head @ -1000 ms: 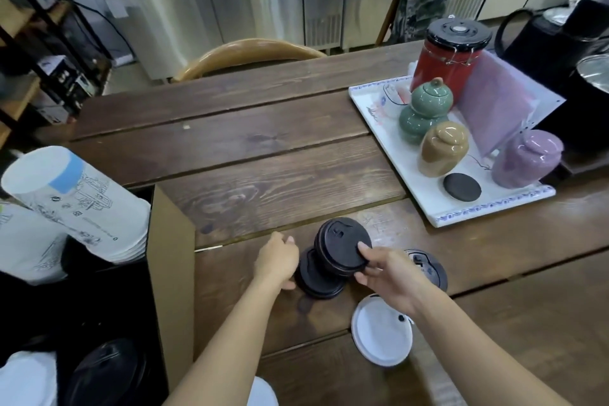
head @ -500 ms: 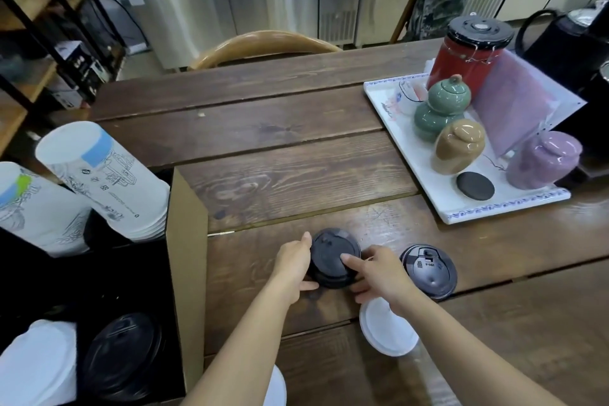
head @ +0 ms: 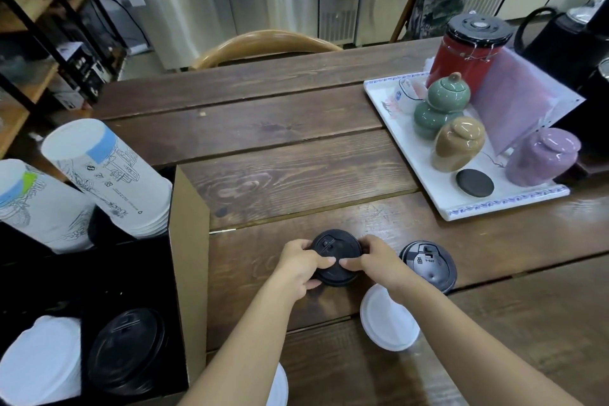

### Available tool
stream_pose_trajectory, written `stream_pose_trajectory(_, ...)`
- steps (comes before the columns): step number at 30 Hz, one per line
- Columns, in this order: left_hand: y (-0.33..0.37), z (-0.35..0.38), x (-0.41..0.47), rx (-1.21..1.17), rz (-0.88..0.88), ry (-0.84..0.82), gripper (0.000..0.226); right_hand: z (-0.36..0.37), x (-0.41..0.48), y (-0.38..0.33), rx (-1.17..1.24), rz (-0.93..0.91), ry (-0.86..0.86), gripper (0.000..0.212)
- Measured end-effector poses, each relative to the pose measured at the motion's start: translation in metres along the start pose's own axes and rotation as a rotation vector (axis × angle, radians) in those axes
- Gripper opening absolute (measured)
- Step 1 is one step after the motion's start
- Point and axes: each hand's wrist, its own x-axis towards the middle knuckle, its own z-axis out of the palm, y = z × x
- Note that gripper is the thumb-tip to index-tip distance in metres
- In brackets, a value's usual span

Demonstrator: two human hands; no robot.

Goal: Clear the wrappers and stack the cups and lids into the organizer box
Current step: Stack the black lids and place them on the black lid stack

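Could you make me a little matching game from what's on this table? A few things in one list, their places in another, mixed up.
Things:
1. black lid stack
2. white lid
3. purple jar
4. paper cups

Places:
A. on the white tray
B. in the organizer box
C. between both hands
D. bare on the table, near the right forearm

Pairs: 1-C, 2-D, 3-A, 4-B

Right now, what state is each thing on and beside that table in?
black lid stack: on table, pinched by both hands
left hand: gripping stack
right hand: gripping stack
loose black lid: flat on table
white lid: flat, untouched
organizer box: open, holding cups and lids
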Motion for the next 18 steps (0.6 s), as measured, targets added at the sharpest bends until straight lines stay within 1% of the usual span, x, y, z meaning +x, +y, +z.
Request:
stream_pose_trajectory(4,0.0,0.001,-0.001,-0.046,0.058,0.019,0.056,-0.008,0.001,0.002,0.05,0.022,0.011,0.047)
stream_pose_trajectory(7,0.003,0.004,-0.001,-0.057,0.092,0.002,0.058,-0.016,-0.003,0.004,0.167,0.01,-0.006,0.067)
stream_pose_trajectory(10,0.008,0.013,-0.005,-0.094,0.127,-0.008,0.06,-0.03,-0.01,0.005,0.198,-0.046,-0.004,0.061)
stream_pose_trajectory(12,0.014,0.024,-0.01,-0.11,0.138,-0.059,0.056,-0.041,-0.015,0.005,0.215,-0.078,0.022,0.056)
stream_pose_trajectory(15,0.022,0.045,-0.016,-0.132,0.17,-0.157,0.053,-0.06,-0.024,0.006,0.24,-0.13,0.113,0.051)
stream_pose_trajectory(18,0.024,0.069,-0.017,-0.1,0.208,-0.203,0.049,-0.08,-0.037,0.009,0.231,-0.177,0.195,0.043)
